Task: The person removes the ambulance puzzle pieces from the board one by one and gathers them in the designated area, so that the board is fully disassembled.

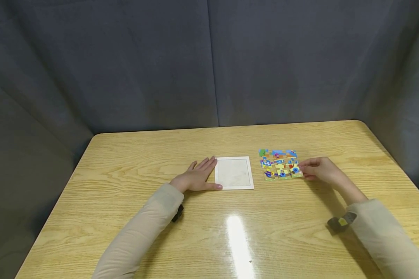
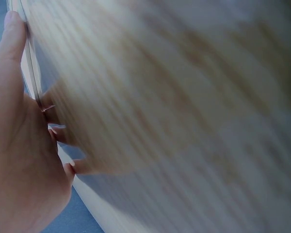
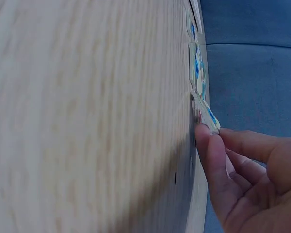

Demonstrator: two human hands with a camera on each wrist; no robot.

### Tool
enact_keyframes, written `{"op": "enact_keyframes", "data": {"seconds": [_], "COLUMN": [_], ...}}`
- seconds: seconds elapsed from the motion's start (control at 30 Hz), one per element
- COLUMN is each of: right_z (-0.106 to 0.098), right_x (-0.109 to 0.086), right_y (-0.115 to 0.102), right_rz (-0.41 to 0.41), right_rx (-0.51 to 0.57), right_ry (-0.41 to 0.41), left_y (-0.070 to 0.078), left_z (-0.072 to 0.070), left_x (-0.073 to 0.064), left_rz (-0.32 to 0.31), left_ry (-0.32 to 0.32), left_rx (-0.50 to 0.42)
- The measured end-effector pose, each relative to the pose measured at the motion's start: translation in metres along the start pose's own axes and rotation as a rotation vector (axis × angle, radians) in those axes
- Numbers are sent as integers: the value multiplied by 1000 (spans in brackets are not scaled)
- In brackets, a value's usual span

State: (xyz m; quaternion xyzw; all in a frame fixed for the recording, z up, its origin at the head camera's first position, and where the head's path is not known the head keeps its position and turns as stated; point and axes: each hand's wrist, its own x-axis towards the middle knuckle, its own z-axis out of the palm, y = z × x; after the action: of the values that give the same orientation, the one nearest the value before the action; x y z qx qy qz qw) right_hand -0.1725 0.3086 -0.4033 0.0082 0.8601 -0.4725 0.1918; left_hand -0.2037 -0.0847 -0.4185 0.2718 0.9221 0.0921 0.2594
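Observation:
A colourful jigsaw puzzle [image 1: 280, 164] lies on the table, its pieces set close together in rows. At its near right corner my right hand [image 1: 319, 170] pinches a puzzle piece [image 1: 295, 170] with a blue wheel on it. The right wrist view shows this puzzle piece [image 3: 209, 114] tilted up, its outer edge between thumb and fingertips. To the left of the puzzle is a white square puzzle frame [image 1: 234, 173] with a thin line inside its border. My left hand [image 1: 197, 177] rests at the frame's left edge, fingers straight and spread, thumb at the near corner.
The wooden table [image 1: 143, 162] has rounded far corners. Dark grey curtains [image 1: 153, 69] hang behind it and at both sides. A bright light reflection [image 1: 239, 244] shows on the tabletop near the front.

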Motion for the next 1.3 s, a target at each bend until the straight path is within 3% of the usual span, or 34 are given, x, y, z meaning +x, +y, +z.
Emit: {"op": "enact_keyframes", "data": {"seconds": [0.23,0.47,0.8,1.3], "right_z": [-1,-3,-1,-2], "right_x": [1,3,5,6], "right_y": [1,0,0,-3], "right_rz": [26,24,36,29], "right_rx": [-25,-27,-21,-19], "right_ry": [-29,19,-41,-4], "left_y": [-1,-2,-1,-1], "left_z": [0,-1,-1,1], "left_x": [0,1,-1,2], "left_rz": [15,16,21,-1], "left_ry": [2,12,-2,-1], "left_rx": [-9,-27,-40,2]}}
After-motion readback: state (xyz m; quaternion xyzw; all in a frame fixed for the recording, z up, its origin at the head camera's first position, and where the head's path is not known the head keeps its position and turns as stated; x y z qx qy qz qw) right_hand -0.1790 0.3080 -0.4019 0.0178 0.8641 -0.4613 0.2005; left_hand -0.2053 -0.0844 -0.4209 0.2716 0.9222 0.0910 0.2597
